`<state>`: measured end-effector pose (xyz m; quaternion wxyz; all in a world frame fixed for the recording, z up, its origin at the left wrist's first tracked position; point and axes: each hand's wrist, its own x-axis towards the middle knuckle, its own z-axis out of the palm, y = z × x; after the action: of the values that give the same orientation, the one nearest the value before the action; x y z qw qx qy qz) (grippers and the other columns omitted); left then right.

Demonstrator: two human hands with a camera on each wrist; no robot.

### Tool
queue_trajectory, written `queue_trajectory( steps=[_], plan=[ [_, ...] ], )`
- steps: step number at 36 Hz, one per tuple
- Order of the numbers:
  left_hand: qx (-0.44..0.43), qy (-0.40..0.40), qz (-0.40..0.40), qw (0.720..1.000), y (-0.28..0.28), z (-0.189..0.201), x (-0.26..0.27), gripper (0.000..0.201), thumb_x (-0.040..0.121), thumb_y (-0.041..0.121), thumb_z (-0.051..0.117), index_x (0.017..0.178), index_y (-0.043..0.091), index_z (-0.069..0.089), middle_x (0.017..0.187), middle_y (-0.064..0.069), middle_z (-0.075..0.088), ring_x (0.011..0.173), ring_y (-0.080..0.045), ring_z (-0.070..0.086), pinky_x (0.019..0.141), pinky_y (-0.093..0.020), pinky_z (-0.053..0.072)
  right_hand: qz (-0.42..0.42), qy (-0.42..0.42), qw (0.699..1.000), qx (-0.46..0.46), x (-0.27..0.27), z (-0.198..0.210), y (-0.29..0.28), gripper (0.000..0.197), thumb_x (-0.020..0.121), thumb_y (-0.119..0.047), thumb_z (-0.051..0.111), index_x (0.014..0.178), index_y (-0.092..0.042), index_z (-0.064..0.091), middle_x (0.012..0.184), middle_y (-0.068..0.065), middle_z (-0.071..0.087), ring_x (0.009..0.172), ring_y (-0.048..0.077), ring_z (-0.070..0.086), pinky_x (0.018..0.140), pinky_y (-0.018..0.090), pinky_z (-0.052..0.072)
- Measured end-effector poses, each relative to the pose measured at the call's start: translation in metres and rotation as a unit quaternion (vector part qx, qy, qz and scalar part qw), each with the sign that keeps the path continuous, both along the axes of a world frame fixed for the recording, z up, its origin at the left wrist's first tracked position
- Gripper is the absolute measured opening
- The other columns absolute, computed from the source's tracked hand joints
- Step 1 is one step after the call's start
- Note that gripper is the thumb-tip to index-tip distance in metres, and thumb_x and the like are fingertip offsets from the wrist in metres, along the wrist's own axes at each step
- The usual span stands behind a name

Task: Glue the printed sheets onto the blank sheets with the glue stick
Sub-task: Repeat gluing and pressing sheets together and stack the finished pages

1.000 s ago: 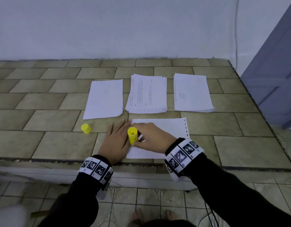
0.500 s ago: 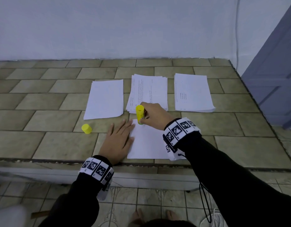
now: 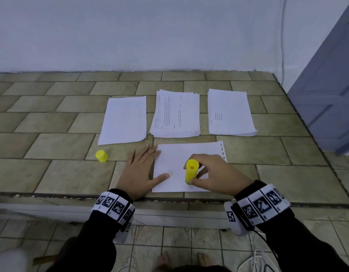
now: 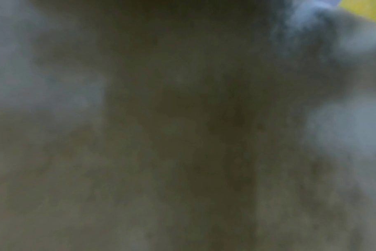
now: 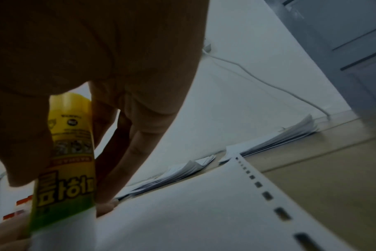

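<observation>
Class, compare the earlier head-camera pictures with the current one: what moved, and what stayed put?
The right hand drew the glue stick back from the sheet's far edge toward its near edge. The left hand still presses the sheet's left edge; the cap and three stacks stayed.

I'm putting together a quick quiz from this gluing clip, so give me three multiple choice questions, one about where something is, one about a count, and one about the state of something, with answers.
1. Where is the yellow cap?
A. on the working sheet
B. on the tiled counter, left of the left hand
C. on the middle paper stack

2. How many paper stacks lie along the far side of the counter?
A. two
B. three
C. five

3. What is the right hand doing?
A. gripping the glue stick, tip down on the sheet
B. resting flat
C. lifting a stack

Answers: 1 B, the cap stands on bare tile beside the left hand. 2 B, three stacks lie side by side. 3 A, fingers wrap the glue stick, its tip on the punched sheet.
</observation>
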<state>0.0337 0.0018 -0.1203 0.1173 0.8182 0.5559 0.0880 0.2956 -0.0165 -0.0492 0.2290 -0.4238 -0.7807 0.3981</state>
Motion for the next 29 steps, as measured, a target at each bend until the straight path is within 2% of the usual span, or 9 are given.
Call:
queue_trajectory(
  steps=[5, 9, 13, 18, 20, 23, 29],
  plan=[
    [0.013, 0.009, 0.001, 1.000, 0.000, -0.002, -0.001, 0.101, 0.078, 0.090, 0.012, 0.153, 0.025, 0.029, 0.163, 0.011, 0.016, 0.151, -0.007, 0.003, 0.123, -0.045, -0.004, 0.016, -0.012, 1.000, 0.005, 0.001, -0.001, -0.002, 0.014, 0.081, -0.014, 0.070, 0.085, -0.025, 0.061, 0.098, -0.004, 0.066, 0.087, 0.012, 0.062, 0.075, 0.030, 0.056],
    [0.018, 0.007, -0.002, 1.000, 0.000, -0.003, -0.001, 0.100, 0.079, 0.089, 0.012, 0.154, 0.024, 0.029, 0.163, 0.011, 0.016, 0.151, -0.007, 0.003, 0.123, -0.045, -0.003, 0.004, -0.026, 1.000, 0.009, 0.000, 0.001, 0.012, 0.011, 0.082, -0.011, 0.069, 0.090, -0.015, 0.063, 0.097, 0.000, 0.066, 0.087, 0.011, 0.061, 0.076, 0.029, 0.056],
    [0.018, 0.013, -0.003, 1.000, -0.001, -0.001, 0.000, 0.102, 0.078, 0.088, 0.010, 0.154, 0.023, 0.027, 0.163, 0.010, 0.014, 0.151, -0.007, 0.002, 0.123, -0.044, -0.005, -0.032, -0.026, 0.999, -0.024, -0.001, 0.004, 0.033, 0.008, 0.080, -0.008, 0.071, 0.082, -0.009, 0.063, 0.094, 0.006, 0.068, 0.089, 0.015, 0.065, 0.080, 0.034, 0.055],
    [0.017, 0.009, -0.005, 1.000, -0.001, 0.001, 0.000, 0.105, 0.077, 0.090, 0.006, 0.154, 0.022, 0.027, 0.163, 0.008, 0.016, 0.151, -0.008, 0.003, 0.123, -0.046, -0.004, -0.093, -0.041, 0.994, -0.033, -0.002, 0.003, 0.061, 0.018, 0.076, -0.009, 0.076, 0.087, -0.010, 0.062, 0.089, 0.005, 0.070, 0.087, 0.018, 0.066, 0.083, 0.040, 0.054],
    [0.017, 0.009, -0.005, 1.000, -0.001, 0.000, 0.000, 0.103, 0.078, 0.089, 0.008, 0.154, 0.022, 0.027, 0.163, 0.008, 0.015, 0.151, -0.008, 0.003, 0.123, -0.046, -0.003, -0.117, -0.053, 0.991, -0.030, -0.004, 0.004, 0.068, 0.020, 0.076, -0.009, 0.075, 0.090, -0.009, 0.061, 0.090, 0.006, 0.069, 0.088, 0.022, 0.065, 0.083, 0.039, 0.054],
    [0.017, 0.007, -0.003, 1.000, -0.001, -0.001, -0.001, 0.098, 0.081, 0.085, 0.016, 0.155, 0.022, 0.025, 0.164, 0.008, 0.013, 0.151, -0.008, 0.003, 0.123, -0.044, -0.005, -0.139, -0.060, 0.988, -0.013, -0.007, 0.005, 0.073, 0.016, 0.079, -0.010, 0.071, 0.089, -0.006, 0.059, 0.088, 0.009, 0.069, 0.086, 0.027, 0.065, 0.081, 0.042, 0.054],
    [0.017, -0.008, -0.003, 1.000, -0.001, -0.002, -0.002, 0.092, 0.083, 0.076, 0.024, 0.155, 0.019, 0.024, 0.164, 0.007, 0.011, 0.151, -0.007, 0.002, 0.122, -0.041, -0.007, -0.150, -0.029, 0.988, -0.002, 0.008, 0.000, 0.064, 0.012, 0.078, -0.012, 0.069, 0.083, -0.008, 0.059, 0.085, 0.007, 0.070, 0.084, 0.027, 0.065, 0.079, 0.047, 0.053]
  ],
)
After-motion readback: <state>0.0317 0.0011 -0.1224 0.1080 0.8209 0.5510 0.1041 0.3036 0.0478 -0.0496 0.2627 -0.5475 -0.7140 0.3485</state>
